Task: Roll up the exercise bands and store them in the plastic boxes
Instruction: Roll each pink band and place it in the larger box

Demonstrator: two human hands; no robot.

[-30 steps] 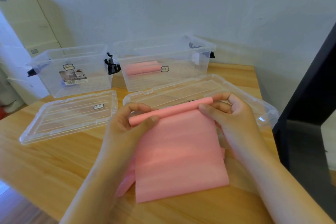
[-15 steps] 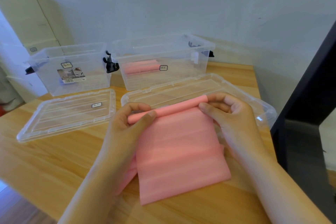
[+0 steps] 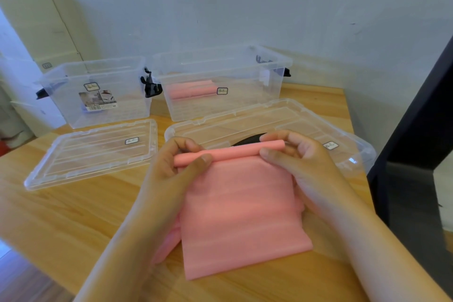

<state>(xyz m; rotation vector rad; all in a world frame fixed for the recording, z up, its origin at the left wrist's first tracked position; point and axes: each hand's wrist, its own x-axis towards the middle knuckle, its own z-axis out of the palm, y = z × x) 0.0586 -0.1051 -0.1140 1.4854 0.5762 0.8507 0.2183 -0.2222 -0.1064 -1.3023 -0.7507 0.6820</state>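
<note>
Left hand point(image 3: 181, 167) and right hand point(image 3: 301, 162) each pinch one end of the rolled far edge of the pink band point(image 3: 242, 211), thumbs on the near side and fingers curled over the top.

Room: the clear lid point(image 3: 269, 117) lies just past the fingertips, its near rim close behind the roll. A second lid point(image 3: 93, 152) lies beyond and outside the left hand. There is bare table point(image 3: 61, 216) outside the left forearm. The table edge runs close outside the right forearm. The open boxes stand beyond the lids, left box point(image 3: 98, 95) and right box point(image 3: 220, 81). The right box holds pink rolls point(image 3: 191, 91).

Band: the roll is thin and tight. The unrolled part lies flat between the forearms, faintly creased crosswise, with more pink showing under the left wrist. There is a dark shape point(image 3: 250, 138) just behind the roll; I cannot tell what it is.
</note>
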